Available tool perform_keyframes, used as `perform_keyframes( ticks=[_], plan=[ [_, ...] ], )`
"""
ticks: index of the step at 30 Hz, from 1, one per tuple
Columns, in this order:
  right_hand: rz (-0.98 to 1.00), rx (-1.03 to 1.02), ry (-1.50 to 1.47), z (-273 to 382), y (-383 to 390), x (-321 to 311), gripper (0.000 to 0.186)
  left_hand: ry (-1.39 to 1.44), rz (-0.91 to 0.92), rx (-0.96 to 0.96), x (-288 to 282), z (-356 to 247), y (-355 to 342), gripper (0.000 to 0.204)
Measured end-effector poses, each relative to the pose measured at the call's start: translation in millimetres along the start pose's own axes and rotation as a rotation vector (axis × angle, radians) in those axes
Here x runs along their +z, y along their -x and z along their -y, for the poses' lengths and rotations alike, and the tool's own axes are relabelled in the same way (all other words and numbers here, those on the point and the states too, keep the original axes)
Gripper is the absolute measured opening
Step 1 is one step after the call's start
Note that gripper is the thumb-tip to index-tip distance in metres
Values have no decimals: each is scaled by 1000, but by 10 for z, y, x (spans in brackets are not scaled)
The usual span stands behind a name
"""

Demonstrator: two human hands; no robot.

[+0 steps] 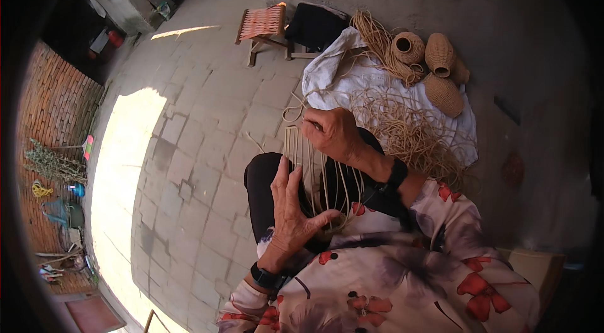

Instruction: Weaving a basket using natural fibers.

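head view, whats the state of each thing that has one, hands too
Thin pale strands: spread apart
Left hand: open, fingers spread
Right hand: curled shut on strands
Tan cord heap: loose, tangled
Round tan woven pot: mouth open
White cloth: laid out, rumpled
Orange-seated wooden stool: unfolded, upright

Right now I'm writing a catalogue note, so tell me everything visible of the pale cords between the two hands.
The pale cords are thin, beige and smooth-looking, their material uncertain. Several run side by side over the dark trousers, straight at the far end, some bowing outward nearer. The open left hand appears to touch them; the right hand is curled shut by their far end.
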State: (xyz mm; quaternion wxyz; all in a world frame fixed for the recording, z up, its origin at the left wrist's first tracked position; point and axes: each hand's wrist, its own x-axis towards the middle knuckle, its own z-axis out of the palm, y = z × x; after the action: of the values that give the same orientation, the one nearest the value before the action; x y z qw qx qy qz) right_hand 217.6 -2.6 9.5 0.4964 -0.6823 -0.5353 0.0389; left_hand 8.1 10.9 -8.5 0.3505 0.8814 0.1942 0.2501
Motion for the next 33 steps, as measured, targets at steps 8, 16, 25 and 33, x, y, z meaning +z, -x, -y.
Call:
perform_keyframes(
  ticks=[8, 16, 25, 33],
  plan=[
    [-8, -11, 52, -30, 59, 3, 21, 661, -144, -561, -305, 200, 321, 68],
    [-55, -38, 115, -13, 53, 58, 20, -140, -22, -103, -88, -167, 171, 101],
    [-40, -49, 60, -57, 0, 82, 21, 13, -57, -100, 114, -31, 78, 118],
    [4, 38, -53, 19, 172, -208, 29, 467, -111, -303, -70, -196, 162, 97]
  ],
)
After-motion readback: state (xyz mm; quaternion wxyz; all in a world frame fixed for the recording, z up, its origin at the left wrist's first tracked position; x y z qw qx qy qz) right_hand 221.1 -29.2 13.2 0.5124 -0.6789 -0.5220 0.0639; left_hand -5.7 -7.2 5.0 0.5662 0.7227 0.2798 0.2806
